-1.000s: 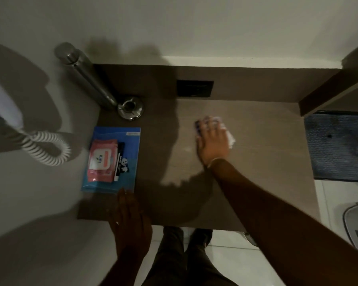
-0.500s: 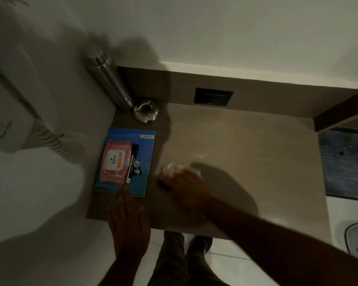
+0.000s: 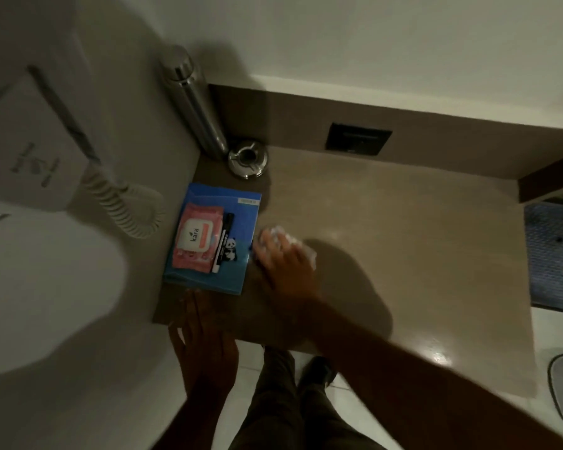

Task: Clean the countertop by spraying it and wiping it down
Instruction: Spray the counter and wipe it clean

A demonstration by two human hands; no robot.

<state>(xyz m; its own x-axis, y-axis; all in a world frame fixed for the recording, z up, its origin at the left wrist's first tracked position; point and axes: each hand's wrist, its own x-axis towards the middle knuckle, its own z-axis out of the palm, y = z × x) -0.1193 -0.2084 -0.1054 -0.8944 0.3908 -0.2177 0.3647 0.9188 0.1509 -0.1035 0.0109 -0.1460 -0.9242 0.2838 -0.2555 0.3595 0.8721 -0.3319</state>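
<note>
Risk number one is the blue folder (image 3: 241, 219). The right hand (image 3: 285, 267) presses a white wipe (image 3: 281, 234) flat onto the countertop (image 3: 420, 254), with fingers spread rather than curled as far as the blur shows, and it's just beside the folder's right edge. A damp stroke going any further left could soak it, or shove the pink wipes pack (image 3: 195, 245) and marker (image 3: 223, 243) lying on top. The left hand (image 3: 205, 342) lies flat and relaxed on the front edge, holding nothing. The ashtray (image 3: 247, 159) in the back corner could get bumped too.
</note>
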